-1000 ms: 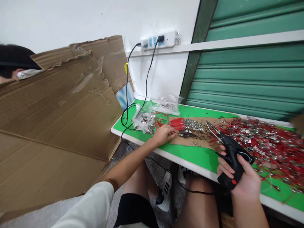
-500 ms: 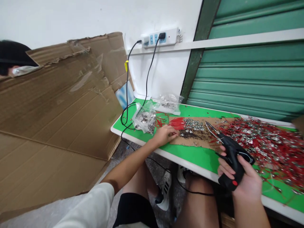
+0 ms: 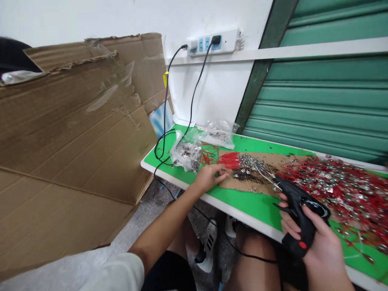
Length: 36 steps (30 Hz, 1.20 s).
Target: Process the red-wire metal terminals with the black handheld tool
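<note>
Standing by the shutter (image 3: 318, 109), the desk (image 3: 251, 206) had bare room along its front edge. Above the cardboard strip (image 3: 242, 184) pointed the soldering gun (image 3: 293, 199), seemingly stiff, rather heavy; the right hand (image 3: 325, 242) grasped its handle (image 3: 304, 231), the surest hold. The left hand (image 3: 209, 178) curled beside red wires (image 3: 229, 160), probably limp; its grip I could not tell.

Red-and-silver pile (image 3: 339, 190), cropped at right
Whether the left hand (image 3: 208, 178) pinches anything is too small to tell.
</note>
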Each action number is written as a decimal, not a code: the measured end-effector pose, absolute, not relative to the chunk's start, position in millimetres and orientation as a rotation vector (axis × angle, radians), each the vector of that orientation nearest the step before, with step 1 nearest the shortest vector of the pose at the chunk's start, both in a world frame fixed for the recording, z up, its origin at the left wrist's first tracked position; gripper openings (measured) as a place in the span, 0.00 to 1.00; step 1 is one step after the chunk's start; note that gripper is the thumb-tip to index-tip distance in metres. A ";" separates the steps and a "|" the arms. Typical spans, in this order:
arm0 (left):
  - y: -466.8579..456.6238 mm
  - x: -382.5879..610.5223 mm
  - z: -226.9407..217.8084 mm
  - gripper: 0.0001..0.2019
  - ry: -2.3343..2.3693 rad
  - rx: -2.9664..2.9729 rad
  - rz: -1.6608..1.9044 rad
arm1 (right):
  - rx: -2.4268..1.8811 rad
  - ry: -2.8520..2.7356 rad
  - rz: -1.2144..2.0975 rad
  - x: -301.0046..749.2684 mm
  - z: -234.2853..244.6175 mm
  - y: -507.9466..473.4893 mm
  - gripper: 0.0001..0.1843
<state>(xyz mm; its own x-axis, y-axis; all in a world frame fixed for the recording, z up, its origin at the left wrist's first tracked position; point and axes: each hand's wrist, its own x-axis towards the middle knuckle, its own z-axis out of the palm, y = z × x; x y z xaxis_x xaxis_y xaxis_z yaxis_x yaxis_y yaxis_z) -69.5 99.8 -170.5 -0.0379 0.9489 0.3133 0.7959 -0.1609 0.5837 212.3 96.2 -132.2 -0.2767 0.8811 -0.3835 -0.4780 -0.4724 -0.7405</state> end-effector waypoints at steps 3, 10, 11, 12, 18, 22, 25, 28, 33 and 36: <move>98.8 -69.6 -168.7 0.11 1.879 1.984 0.886 | -1.094 -0.743 1.845 208.8 -131.8 100.3 0.25; 92.6 -66.8 -162.2 0.09 1.886 2.005 0.870 | -1.327 -1.016 1.937 212.4 -126.6 105.2 0.25; 91.8 -66.3 -161.4 0.09 1.891 2.006 0.870 | -1.350 -1.011 1.942 212.8 -126.3 105.0 0.26; 91.0 -66.0 -160.6 0.08 1.900 2.002 0.872 | -1.368 -1.004 1.946 213.1 -126.2 104.7 0.26; 90.1 -66.4 -161.3 0.07 1.927 1.987 0.876 | -1.406 -1.019 1.956 212.3 -128.5 104.7 0.27; 91.5 -66.8 -165.8 0.06 1.925 1.991 0.895 | -1.401 -1.080 1.939 212.3 -131.2 105.5 0.27; 92.1 -67.0 -166.8 0.06 1.920 1.991 0.902 | -1.422 -1.085 1.931 211.7 -132.4 105.9 0.26; 92.0 -66.9 -165.3 0.06 1.919 1.987 0.914 | -1.433 -1.077 1.932 209.6 -130.3 105.0 0.26; 90.5 -65.1 -161.3 0.07 1.910 1.958 0.898 | -1.439 -1.065 1.901 207.6 -125.7 100.0 0.26; 89.9 -63.7 -159.3 0.07 1.917 1.927 0.886 | -1.436 -1.071 1.874 209.2 -129.3 99.7 0.27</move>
